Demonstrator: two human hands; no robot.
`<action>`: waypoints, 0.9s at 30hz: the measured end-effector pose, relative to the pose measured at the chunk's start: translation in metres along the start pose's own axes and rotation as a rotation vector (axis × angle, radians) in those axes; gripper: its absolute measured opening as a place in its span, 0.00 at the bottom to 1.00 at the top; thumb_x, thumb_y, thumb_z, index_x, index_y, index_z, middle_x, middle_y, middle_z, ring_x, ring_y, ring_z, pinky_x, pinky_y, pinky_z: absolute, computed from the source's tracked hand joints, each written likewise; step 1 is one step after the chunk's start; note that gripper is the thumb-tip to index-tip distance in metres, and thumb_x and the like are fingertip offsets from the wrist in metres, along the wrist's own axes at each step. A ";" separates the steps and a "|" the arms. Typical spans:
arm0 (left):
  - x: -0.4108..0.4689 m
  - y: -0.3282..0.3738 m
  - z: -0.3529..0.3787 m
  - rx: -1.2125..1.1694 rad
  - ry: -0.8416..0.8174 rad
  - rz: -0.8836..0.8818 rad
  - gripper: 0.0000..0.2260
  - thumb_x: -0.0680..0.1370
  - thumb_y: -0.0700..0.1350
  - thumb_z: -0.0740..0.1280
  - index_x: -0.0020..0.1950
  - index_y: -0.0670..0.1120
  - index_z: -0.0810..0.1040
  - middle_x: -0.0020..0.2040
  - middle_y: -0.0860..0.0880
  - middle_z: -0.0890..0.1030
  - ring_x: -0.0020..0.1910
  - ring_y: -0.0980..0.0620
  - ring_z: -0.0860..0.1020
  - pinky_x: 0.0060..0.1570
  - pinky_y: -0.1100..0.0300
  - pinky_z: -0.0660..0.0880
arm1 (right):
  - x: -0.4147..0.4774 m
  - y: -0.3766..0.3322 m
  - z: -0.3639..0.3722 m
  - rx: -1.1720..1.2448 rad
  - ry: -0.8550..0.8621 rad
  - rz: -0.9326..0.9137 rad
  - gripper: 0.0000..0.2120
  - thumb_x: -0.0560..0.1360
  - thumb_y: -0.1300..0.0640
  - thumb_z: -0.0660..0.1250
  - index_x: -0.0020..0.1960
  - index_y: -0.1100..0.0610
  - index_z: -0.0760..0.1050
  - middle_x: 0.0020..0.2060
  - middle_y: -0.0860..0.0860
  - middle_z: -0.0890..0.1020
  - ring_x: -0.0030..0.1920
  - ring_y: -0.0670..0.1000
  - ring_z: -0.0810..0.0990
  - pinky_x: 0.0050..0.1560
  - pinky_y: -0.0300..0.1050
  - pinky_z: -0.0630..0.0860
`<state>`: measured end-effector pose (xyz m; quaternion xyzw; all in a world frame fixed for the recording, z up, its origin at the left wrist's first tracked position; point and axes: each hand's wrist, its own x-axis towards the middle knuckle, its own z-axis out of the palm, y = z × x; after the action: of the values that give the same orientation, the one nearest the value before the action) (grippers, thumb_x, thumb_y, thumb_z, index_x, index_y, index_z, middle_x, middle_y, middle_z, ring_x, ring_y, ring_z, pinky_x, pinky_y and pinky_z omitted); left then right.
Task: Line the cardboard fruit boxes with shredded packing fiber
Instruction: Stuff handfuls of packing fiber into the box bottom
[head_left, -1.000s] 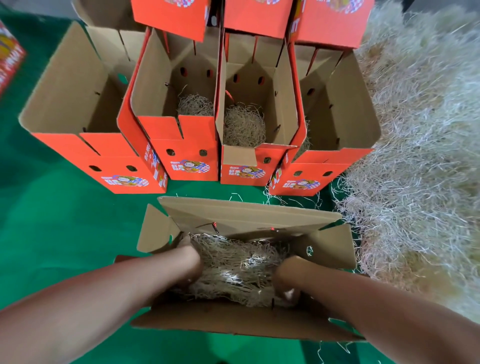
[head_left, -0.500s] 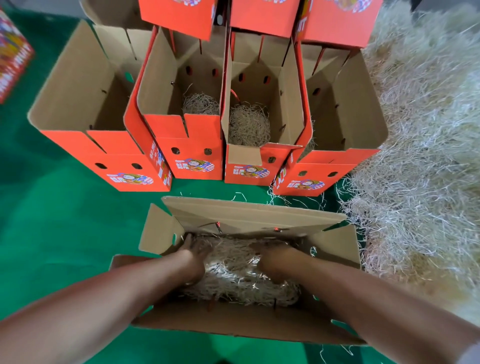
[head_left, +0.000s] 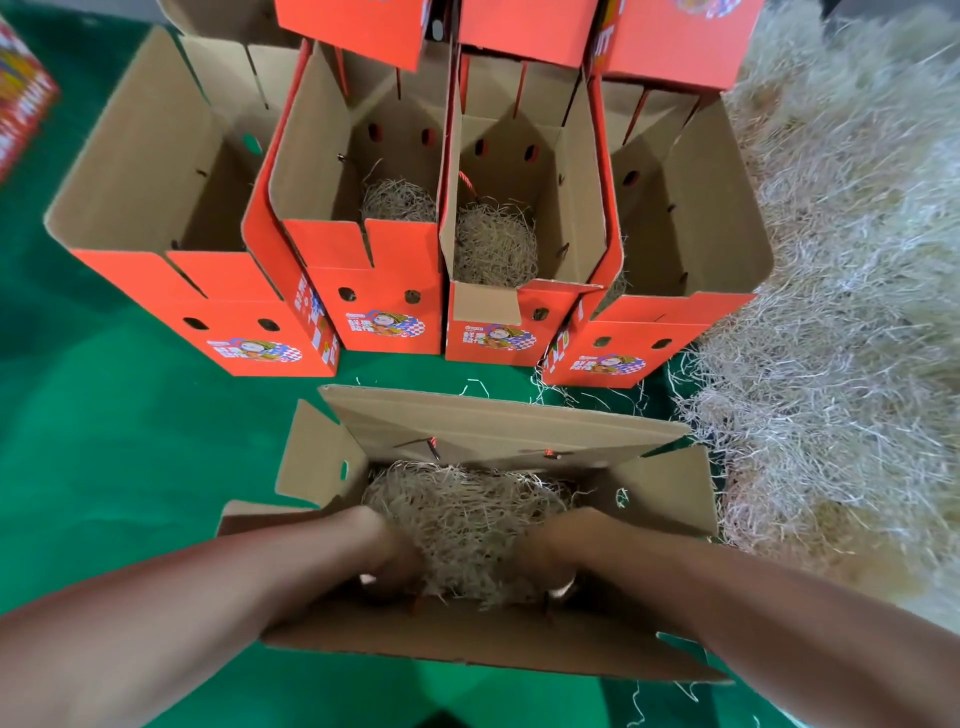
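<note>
1. Your left hand (head_left: 392, 564) and right hand (head_left: 540, 564) are both down inside the nearest box (head_left: 467, 642). One sits at each side of the shredded packing fiber (head_left: 467, 509). The fingers are sunk among the strands and blurred, so you cannot tell whether they grip the fiber or only press it.
2. The fiber lies as a pale, tangled nest across the bottom of that box.
3. The nearest box is brown inside, with its flaps spread open, and it sits on a green surface (head_left: 104, 441).
4. Beyond it stands a row of orange boxes (head_left: 374, 312), packed side by side. The two middle ones each hold a fiber clump (head_left: 493, 244).
5. To your right, a large fiber pile (head_left: 831, 312) lies against the rightmost orange box.
</note>
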<state>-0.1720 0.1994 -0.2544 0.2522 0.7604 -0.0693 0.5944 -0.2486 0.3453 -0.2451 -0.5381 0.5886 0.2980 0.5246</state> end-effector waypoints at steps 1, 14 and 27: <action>0.000 0.000 0.003 -0.035 0.010 0.000 0.23 0.75 0.32 0.64 0.70 0.37 0.66 0.69 0.38 0.66 0.64 0.40 0.68 0.59 0.53 0.67 | 0.005 -0.003 0.002 0.036 -0.015 -0.031 0.32 0.77 0.64 0.60 0.76 0.55 0.50 0.71 0.61 0.63 0.68 0.63 0.65 0.62 0.54 0.67; 0.016 -0.002 -0.017 -0.143 0.488 0.144 0.25 0.78 0.35 0.59 0.74 0.48 0.60 0.75 0.45 0.59 0.71 0.42 0.64 0.62 0.45 0.71 | -0.029 0.012 -0.001 0.080 0.242 0.225 0.11 0.74 0.68 0.61 0.56 0.65 0.75 0.55 0.59 0.79 0.54 0.59 0.78 0.45 0.49 0.74; 0.034 0.000 -0.010 -0.011 0.240 -0.134 0.31 0.80 0.43 0.60 0.77 0.55 0.46 0.77 0.52 0.41 0.75 0.43 0.41 0.71 0.42 0.44 | 0.000 0.005 0.029 -0.128 -0.100 0.262 0.23 0.78 0.58 0.60 0.72 0.59 0.62 0.72 0.59 0.62 0.71 0.61 0.60 0.68 0.64 0.59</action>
<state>-0.1859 0.2136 -0.2834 0.2042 0.8415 -0.0739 0.4946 -0.2449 0.3731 -0.2538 -0.4735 0.6065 0.4273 0.4746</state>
